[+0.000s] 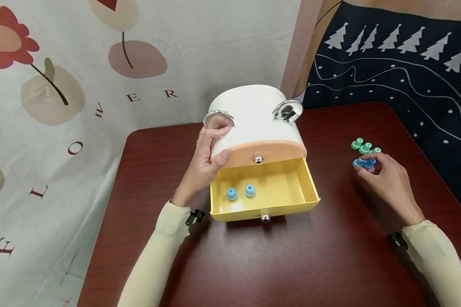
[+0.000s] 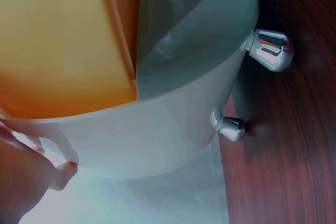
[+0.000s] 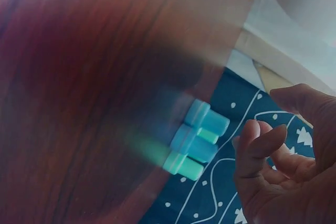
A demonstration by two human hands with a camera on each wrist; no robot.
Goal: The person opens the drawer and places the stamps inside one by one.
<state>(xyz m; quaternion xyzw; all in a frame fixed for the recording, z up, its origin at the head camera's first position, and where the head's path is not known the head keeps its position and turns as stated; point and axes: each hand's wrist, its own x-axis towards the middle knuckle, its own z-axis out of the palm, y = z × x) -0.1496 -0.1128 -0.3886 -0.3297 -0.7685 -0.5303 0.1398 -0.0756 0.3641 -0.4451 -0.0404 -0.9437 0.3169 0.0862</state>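
My left hand (image 1: 201, 166) grips the left front corner of a small white drawer cabinet (image 1: 249, 106), thumb on its front and fingers near one silver loop. The lower yellow drawer (image 1: 296, 207) is pulled out, with two small blue stepped pegs (image 1: 250, 191) standing inside. Above it, the peach drawer (image 1: 280, 151) is closed. Over at the right, my right hand (image 1: 392, 181) hovers with bent fingers and thumb apart around two blue pegs (image 1: 369, 164). In the right wrist view, a gap shows between the fingers and these blue pegs (image 3: 194, 142).
Three green pegs (image 1: 365, 148) stand just behind the blue ones on the dark red-brown table (image 1: 311, 256). Silver knobs (image 1: 266, 218) stick out from the drawer fronts. A white printed cloth (image 1: 215, 42) hangs behind, and a navy tree-patterned cloth (image 1: 388, 72) borders the right edge.
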